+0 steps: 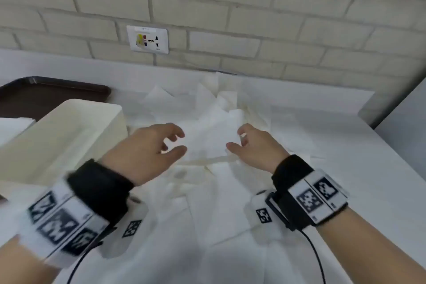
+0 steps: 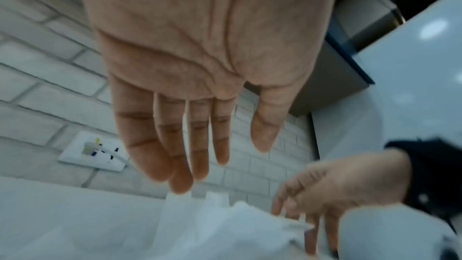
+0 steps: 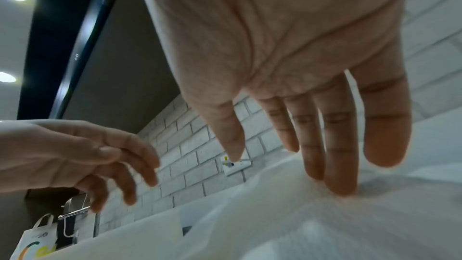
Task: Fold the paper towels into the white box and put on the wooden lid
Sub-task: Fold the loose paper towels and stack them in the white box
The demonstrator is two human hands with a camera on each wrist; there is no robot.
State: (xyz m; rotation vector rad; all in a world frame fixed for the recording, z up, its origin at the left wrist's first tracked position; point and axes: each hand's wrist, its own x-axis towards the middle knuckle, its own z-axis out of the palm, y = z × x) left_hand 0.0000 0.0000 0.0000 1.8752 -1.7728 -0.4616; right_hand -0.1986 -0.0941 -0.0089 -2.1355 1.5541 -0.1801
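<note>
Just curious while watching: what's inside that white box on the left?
The white box shows only bare cream walls from the head view. Its bottom is cut off by the near rim and the left hand, so towels there cannot be ruled out.

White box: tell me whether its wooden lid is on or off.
Off. The white box stands open-topped at the left in the head view, pale inside walls showing; no wooden lid shows in any view. Loose paper towels lie beside it.
</note>
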